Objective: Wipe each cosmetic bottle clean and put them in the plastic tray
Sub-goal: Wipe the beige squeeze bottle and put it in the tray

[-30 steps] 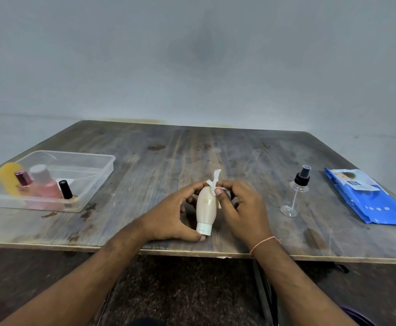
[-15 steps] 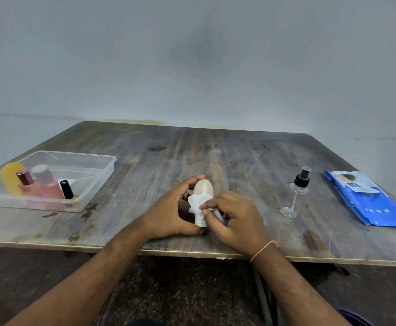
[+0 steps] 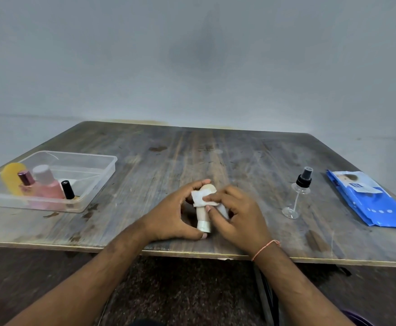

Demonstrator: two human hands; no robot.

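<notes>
A beige cosmetic bottle (image 3: pixel 202 216) with a white cap pointing toward me is held over the table's front middle. My left hand (image 3: pixel 172 214) grips it from the left, thumb at the cap and fingers over its far end. My right hand (image 3: pixel 237 214) presses a white wipe (image 3: pixel 198 198) against the bottle's upper part. At the left stands the clear plastic tray (image 3: pixel 103 170); in it are a yellow bottle (image 3: pixel 11 177), a pink bottle (image 3: pixel 47 184) with a grey cap, a small bottle with a maroon cap (image 3: pixel 25 178) and a black-capped bottle (image 3: pixel 67 189).
A clear spray bottle (image 3: pixel 298 194) with a black pump stands on the wooden table (image 3: pixel 215 156) to the right of my hands. A blue pack of wipes (image 3: pixel 368 198) lies at the table's right edge. The table's front edge runs just under my wrists.
The wipe slid from the bottle's far tip down to its lower body, then back up to the upper part. The bottle stayed in my left hand.
</notes>
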